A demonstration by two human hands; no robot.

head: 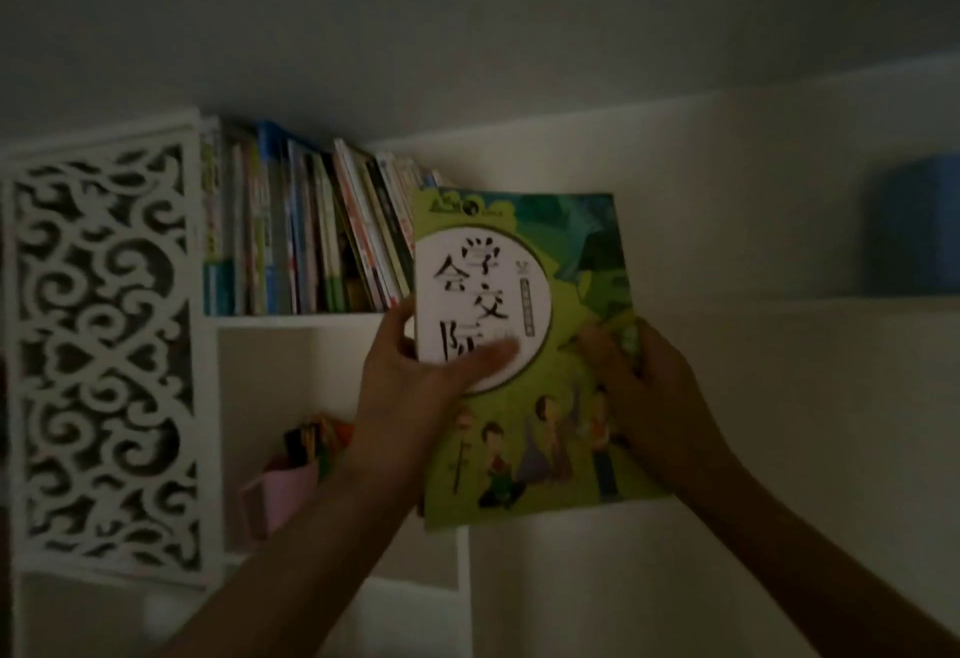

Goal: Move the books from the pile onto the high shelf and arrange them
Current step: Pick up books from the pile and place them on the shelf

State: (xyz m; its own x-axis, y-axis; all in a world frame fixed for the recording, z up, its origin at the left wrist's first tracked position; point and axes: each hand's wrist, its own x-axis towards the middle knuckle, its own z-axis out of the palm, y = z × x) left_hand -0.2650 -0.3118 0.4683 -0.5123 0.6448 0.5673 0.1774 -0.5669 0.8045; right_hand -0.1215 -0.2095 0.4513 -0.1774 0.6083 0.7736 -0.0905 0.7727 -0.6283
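Both hands grip the green book (524, 345) just right of the shelved row (306, 226): the left hand (415, 387) pinches its spine edge, the right hand (639, 387) curls round the opposite edge. It looks thin, light and floppy, so holding both long edges should keep it flat.

Count from my reach at the bookcase.
One green book (524, 345), gripped in my two hands, left (415, 387) and right (649, 392); one row of shelved books (306, 231), too blurred to number; one pink cup (280, 496) of pencils; one blue box (917, 226); one white fretwork panel (104, 351).
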